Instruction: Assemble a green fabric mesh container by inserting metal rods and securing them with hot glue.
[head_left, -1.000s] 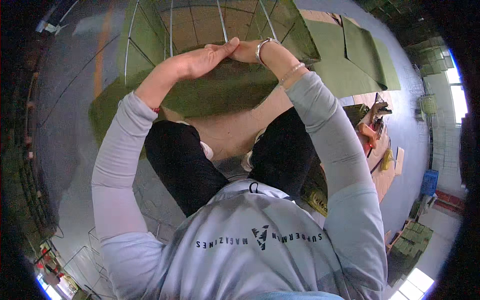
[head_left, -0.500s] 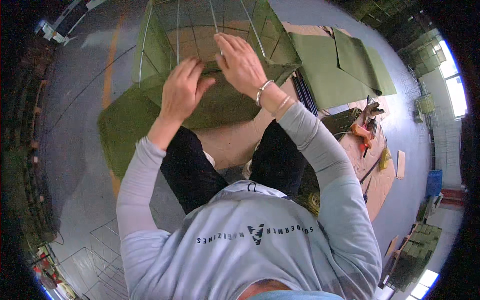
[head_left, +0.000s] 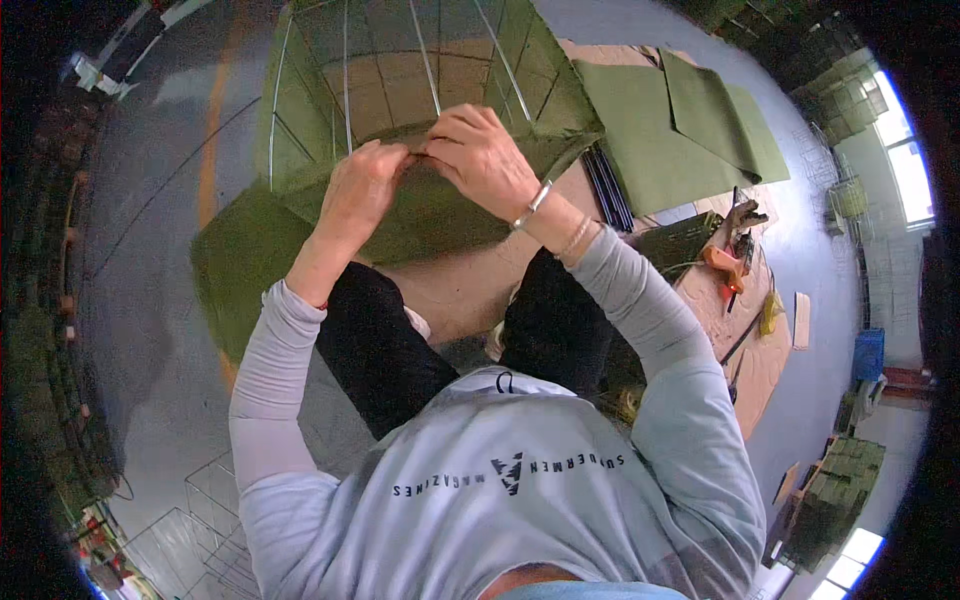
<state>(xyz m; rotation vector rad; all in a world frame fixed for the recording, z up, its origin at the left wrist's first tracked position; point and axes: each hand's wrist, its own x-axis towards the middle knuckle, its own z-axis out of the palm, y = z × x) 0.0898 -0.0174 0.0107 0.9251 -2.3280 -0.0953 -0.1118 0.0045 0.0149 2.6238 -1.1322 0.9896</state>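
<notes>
In front of me stands a metal wire frame (head_left: 348,90) with green fabric (head_left: 450,210) draped over its near edge and along its sides. My left hand (head_left: 362,188) is closed at the fabric's near edge, fingertips pinched together. Close beside it, my right hand (head_left: 482,165) pinches the same edge, thumb and fingers almost touching those of the left. The fingers partly hide the fold between them. A loose flap of the fabric hangs toward my knees, and another part spreads out on the left.
Green sheets (head_left: 650,130) lie on cardboard at the right, beside a bundle of black rods (head_left: 608,188). An orange-handled tool (head_left: 725,265) and a yellow item (head_left: 771,313) rest nearer me. Farther right is a blue crate (head_left: 869,352). Wire frames (head_left: 200,510) stand at lower left.
Both hands were spread and apart above the frame's near edge. They have come together, and their fingers have closed on the fabric's edge.
</notes>
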